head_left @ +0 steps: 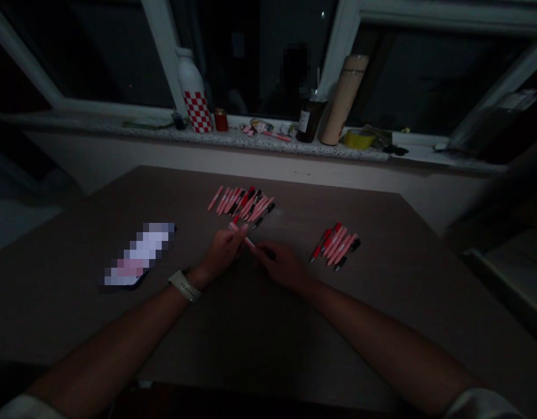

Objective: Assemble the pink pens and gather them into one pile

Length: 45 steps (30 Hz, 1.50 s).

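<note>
A slim pink pen slants between my hands above the middle of the table. My left hand, with a light-banded watch on the wrist, pinches it near its upper left end. The fingers of my right hand are closed at its lower right end. Just beyond my hands lies a loose row of pens, mostly pink with some red and black ones. To the right of my right hand is a smaller group of pens in the same colours. The dim light blurs fine detail.
A phone with a lit, pixelated screen lies left on the brown table. Along the windowsill stand a red-checked white bottle, a small red jar, a dark bottle, a tall beige flask and a yellow item.
</note>
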{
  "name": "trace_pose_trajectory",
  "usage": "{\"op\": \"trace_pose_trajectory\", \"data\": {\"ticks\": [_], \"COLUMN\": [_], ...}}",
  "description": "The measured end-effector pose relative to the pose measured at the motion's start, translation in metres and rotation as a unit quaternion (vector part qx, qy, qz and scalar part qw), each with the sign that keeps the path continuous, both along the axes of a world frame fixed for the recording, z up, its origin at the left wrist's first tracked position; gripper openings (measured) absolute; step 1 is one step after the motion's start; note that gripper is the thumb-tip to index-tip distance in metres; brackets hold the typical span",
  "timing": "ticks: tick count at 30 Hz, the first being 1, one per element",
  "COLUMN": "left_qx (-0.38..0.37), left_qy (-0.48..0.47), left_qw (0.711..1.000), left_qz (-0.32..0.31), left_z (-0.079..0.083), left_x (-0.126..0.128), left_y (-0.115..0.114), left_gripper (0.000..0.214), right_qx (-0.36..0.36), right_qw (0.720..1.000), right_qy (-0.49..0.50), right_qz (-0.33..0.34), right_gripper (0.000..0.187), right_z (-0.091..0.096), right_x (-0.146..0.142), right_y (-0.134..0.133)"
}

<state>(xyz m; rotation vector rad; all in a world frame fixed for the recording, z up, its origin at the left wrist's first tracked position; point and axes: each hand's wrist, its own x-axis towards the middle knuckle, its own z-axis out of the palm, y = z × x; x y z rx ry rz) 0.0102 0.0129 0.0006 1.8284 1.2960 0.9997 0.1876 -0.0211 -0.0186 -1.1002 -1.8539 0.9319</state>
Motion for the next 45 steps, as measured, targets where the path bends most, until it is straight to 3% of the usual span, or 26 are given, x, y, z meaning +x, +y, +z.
{"op": "trace_pose_trajectory", "data": {"ticks": [8, 15, 18, 32, 39, 45], "left_qx": [-0.011, -0.011, -0.013, -0.005, 0.000, 0.016], "left_qy": [0.015, 0.023, 0.039, 0.040, 0.037, 0.059], "left_qw": [1.000, 0.993, 0.993, 0.994, 0.994, 0.994], "left_qz": [-0.023, -0.115, -0.112, -0.106, -0.107, -0.093], "left_z": [0.000, -0.002, -0.002, -0.006, 0.001, -0.002], "left_x": [0.000, 0.004, 0.005, 0.005, 0.009, 0.006], "left_y": [-0.001, -0.003, -0.004, 0.000, -0.004, -0.002], "left_gripper": [0.055, 0.031, 0.039, 0.029, 0.028, 0.032], "right_qx": [-0.010, -0.040, -0.040, -0.048, -0.060, -0.047], "right_qw": [0.998, 0.983, 0.980, 0.968, 0.942, 0.919], "right_qy": [0.055, 0.154, 0.161, 0.203, 0.274, 0.311], "right_qz": [0.037, -0.095, -0.110, -0.140, -0.186, -0.238], "right_gripper": [0.028, 0.022, 0.020, 0.018, 0.024, 0.029], "right_z": [0.000, -0.004, -0.004, -0.009, -0.009, -0.017], "right_x": [0.000, 0.000, 0.002, 0.001, 0.000, 0.003], "right_y": [0.000, 0.005, 0.007, 0.009, 0.011, 0.019]}}
